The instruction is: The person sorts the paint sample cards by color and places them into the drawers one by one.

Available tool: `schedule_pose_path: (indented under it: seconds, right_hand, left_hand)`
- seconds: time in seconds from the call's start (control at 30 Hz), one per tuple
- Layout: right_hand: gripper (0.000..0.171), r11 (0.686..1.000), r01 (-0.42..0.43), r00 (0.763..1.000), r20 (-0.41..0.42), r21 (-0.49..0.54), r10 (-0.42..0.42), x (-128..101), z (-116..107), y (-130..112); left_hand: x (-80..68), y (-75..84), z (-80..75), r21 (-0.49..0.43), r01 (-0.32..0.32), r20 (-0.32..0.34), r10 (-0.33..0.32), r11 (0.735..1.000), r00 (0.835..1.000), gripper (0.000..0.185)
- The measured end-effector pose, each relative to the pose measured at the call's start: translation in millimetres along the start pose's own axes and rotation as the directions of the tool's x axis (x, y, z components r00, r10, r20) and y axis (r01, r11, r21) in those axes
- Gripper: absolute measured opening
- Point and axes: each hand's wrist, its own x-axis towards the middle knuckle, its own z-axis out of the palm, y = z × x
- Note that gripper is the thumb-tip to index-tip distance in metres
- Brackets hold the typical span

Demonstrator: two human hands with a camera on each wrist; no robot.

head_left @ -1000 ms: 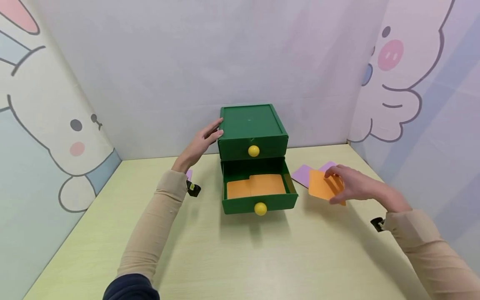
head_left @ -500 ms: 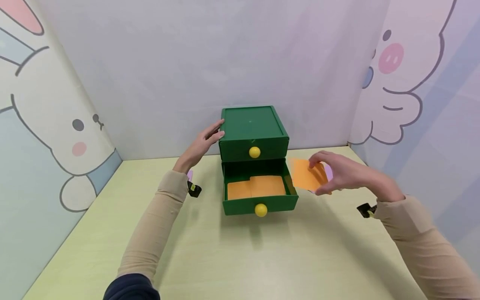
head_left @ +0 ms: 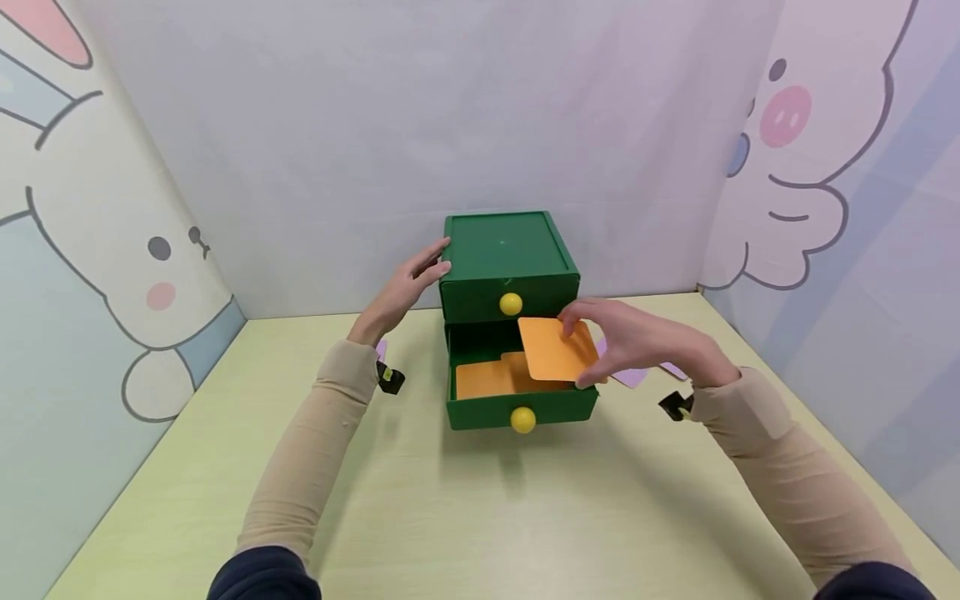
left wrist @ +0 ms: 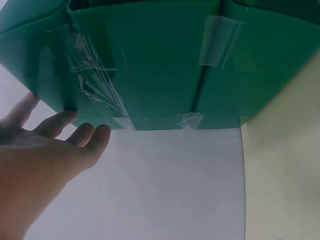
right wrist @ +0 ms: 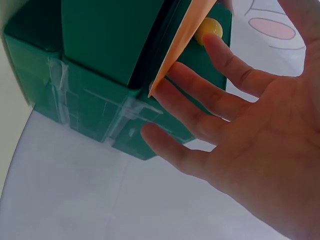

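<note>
A cartoon rabbit (head_left: pixel 142 275) is printed on the wall panel at the far left, above the pale yellow-green bench (head_left: pixel 480 517). The left hand (head_left: pixel 401 287) has its fingers straight and relaxed, holding nothing; its fingertips touch the left side of the green drawer box (head_left: pixel 504 250), near the top edge. A scrap of purple card (head_left: pixel 379 348) shows on the bench just behind that wrist. The box stands at the back of the bench, close to the rear wall. Its upper drawer is pushed in, with a yellow knob (head_left: pixel 511 303) on its front. The lower drawer (head_left: pixel 521 406) is pulled out toward the person, its own yellow knob (head_left: pixel 522 419) facing forward, and two orange cards (head_left: pixel 487 377) lie flat inside it. The right hand (head_left: pixel 637 342) pinches another orange card (head_left: pixel 555 350) between thumb and fingers, holding it tilted above the right part of the open drawer, apart from the cards below; it partly hides them from the head view. Purple cards (head_left: pixel 633 377) lie on the bench behind and beneath that hand. A cartoon pig (head_left: pixel 795 167) covers the right wall.
</note>
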Motion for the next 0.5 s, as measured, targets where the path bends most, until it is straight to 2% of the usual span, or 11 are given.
schedule_pose_path:
  seconds: [0.13, 0.5]
  right_hand:
    - [0.055, 1.000, -0.002, 1.000, 0.013, 0.028, 0.002, 10.6, 3.2, -4.2]
    - [0.055, 1.000, -0.025, 0.998, 0.058, 0.018, 0.024, 25.0, 14.1, -10.8]
  left_hand:
    - [5.4, -12.9, -1.0, -0.005, -0.006, -0.019, 0.006, 1.000, 1.000, 0.056]
    - [4.2, -13.1, 0.9, -0.013, -0.010, -0.044, 0.010, 1.000, 0.999, 0.055]
